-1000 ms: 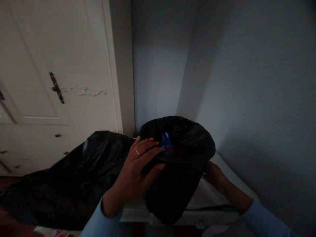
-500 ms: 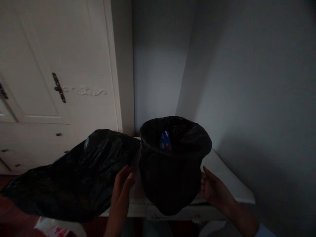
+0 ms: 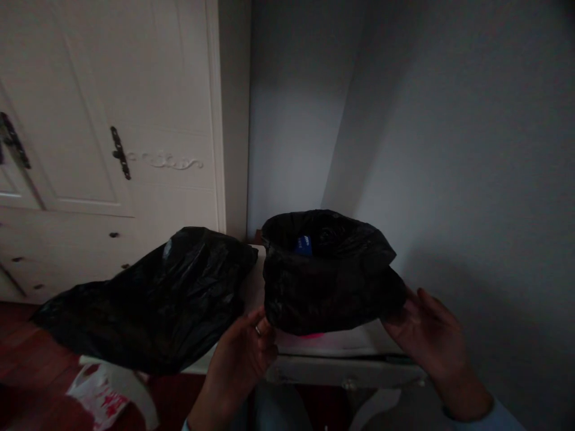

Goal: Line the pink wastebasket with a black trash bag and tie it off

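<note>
A black trash bag [image 3: 332, 293] is draped over a container on the white table, its mouth facing up. Beneath its lower edge a bit of pink [image 3: 311, 335] shows; the rest of the container is covered. Inside the bag's mouth lies a blue packet [image 3: 303, 245] with pale lettering too small to read. My left hand [image 3: 247, 353] pinches the bag's lower left edge. On the other side, my right hand [image 3: 426, 329] has its fingers under the right edge, which is pulled outward. Another black bag [image 3: 166, 305], bulging and crumpled, lies left of my left hand.
The white table [image 3: 336, 344] has a drawer front [image 3: 314, 371] facing me. Behind on the left stands a white wardrobe [image 3: 175, 108]; a grey wall [image 3: 471, 149] closes off the right. A white plastic bag [image 3: 101, 398] with pink print sits low on the left, above a reddish floor.
Both hands have come up to the draped bag and taken its lower edges. Its hanging skirt has risen and spread to the right, uncovering the pink and hiding more of the blue packet.
</note>
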Tool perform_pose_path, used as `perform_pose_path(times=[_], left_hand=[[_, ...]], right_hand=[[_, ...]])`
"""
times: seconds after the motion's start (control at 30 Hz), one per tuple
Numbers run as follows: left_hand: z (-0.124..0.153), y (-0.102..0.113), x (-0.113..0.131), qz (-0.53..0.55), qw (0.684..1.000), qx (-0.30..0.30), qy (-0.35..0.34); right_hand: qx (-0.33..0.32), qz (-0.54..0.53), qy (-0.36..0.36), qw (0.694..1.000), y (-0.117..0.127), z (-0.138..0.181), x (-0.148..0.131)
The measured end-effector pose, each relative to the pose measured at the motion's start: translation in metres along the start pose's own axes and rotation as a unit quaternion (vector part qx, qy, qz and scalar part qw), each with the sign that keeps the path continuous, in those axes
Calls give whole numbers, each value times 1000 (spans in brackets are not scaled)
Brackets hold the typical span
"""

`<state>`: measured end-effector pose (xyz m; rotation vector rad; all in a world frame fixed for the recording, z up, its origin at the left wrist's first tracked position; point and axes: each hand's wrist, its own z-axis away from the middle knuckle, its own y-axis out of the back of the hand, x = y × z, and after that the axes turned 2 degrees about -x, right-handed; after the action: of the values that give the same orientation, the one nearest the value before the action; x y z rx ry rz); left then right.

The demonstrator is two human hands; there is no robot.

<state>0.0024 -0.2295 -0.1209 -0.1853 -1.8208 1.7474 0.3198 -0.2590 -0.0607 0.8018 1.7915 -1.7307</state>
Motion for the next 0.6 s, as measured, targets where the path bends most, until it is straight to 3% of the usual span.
perform_pose_path(times=[0.2, 0.4, 0.6], left_hand=[[-2, -26, 9, 35, 991, -23, -128], [-6, -45, 12, 82, 983, -44, -161], [-4, -52, 15, 102, 976, -48, -184]], right_hand=[[-42, -37, 88, 995, -20, -8, -1], [-93, 27, 104, 990, -28, -15, -8], [-63, 107, 105, 987, -28, -15, -10]])
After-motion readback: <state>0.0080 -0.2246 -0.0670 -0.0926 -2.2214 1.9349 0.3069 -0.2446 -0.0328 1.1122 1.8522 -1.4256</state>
